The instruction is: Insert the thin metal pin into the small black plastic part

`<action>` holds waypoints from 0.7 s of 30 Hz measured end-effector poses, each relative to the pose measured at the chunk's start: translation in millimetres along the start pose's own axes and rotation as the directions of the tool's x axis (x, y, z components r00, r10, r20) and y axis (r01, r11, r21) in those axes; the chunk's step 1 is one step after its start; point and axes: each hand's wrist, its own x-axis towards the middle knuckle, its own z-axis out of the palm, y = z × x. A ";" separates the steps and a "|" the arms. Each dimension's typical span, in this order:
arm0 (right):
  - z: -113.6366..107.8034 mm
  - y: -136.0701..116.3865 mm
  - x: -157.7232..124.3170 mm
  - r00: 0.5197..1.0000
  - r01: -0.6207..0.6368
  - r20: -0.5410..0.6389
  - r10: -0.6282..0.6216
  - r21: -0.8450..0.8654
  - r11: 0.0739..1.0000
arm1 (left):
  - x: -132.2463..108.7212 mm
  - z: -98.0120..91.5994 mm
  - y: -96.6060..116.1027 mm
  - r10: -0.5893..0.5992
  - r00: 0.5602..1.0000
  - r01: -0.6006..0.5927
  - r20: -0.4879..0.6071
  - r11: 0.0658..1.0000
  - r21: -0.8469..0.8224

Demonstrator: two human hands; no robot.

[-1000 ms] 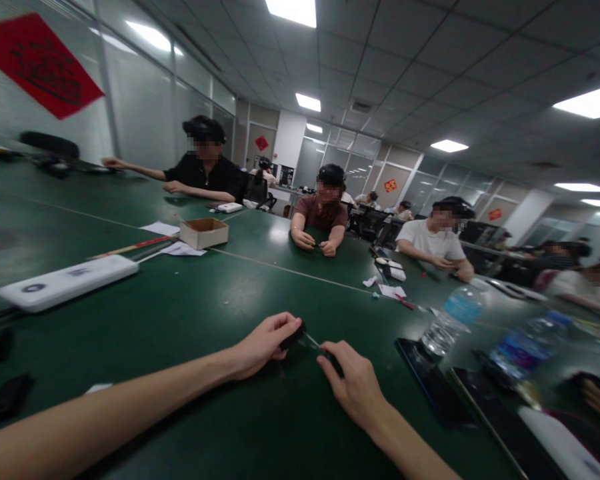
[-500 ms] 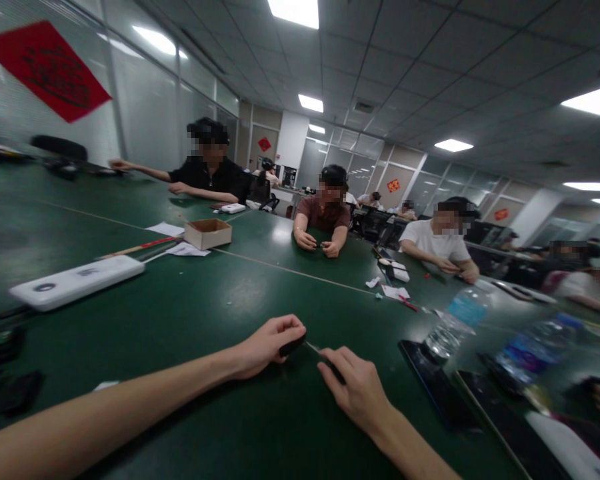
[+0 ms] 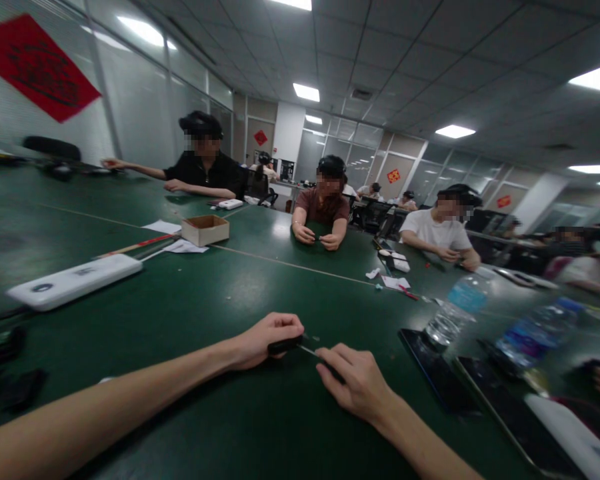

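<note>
My left hand (image 3: 267, 339) is closed around a small black rounded piece (image 3: 284, 345), pinched between thumb and fingers just above the green table (image 3: 220, 400). What the piece is, I cannot make out. My right hand (image 3: 357, 383) grips the dark handle of a thin tool that looks like a small screwdriver (image 3: 309, 351). Its slim metal shaft points left, and the tip meets or nearly meets the right end of the black piece. Fingers cover most of the handle.
To the right are a water bottle (image 3: 455, 310), a second bottle (image 3: 537, 337), a dark phone (image 3: 440, 373) and another black slab (image 3: 515, 413). A white power strip (image 3: 75, 281), an open cardboard box (image 3: 205, 231) and black parts (image 3: 25, 390) lie leftward. Several people sit around.
The black piece has turned from a slant to nearly level in my left hand. More of the screwdriver's shaft shows between my hands. The view has shifted slightly.
</note>
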 end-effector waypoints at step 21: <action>6.4 -1.9 4.0 0.987 -0.106 -0.114 0.108 0.031 0.994 | 3.0 3.8 -2.2 0.037 0.993 -0.039 -0.111 0.999 -0.010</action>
